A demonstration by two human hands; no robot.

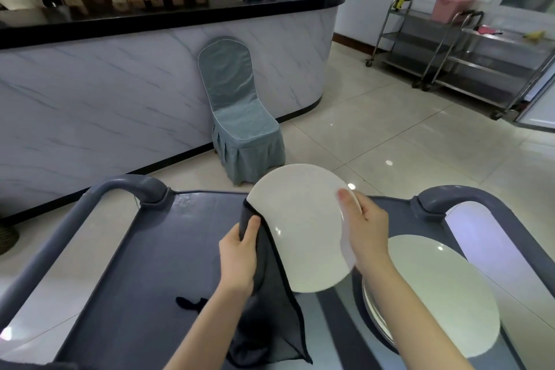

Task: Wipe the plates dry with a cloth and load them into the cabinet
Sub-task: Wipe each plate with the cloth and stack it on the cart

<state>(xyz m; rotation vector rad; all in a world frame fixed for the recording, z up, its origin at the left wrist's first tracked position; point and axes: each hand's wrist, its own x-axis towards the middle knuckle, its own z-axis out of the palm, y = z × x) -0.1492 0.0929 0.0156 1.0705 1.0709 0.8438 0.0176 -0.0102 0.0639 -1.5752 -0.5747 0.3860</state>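
A white round plate (303, 225) is held tilted above the grey cart top (156, 249). My right hand (365, 230) grips its right rim, thumb on the upper face. My left hand (240, 255) holds a dark grey cloth (270, 309) pressed against the plate's left edge; the cloth hangs down toward the cart. A stack of white plates (435, 291) rests on the cart at the right, over a metal rim. No cabinet is in view.
The cart has curved grey handles (132, 185) at its far corners. A chair with a blue-grey cover (240, 117) stands against a marble-look counter (120, 84). Steel trolleys (468, 60) stand at the far right on the tiled floor.
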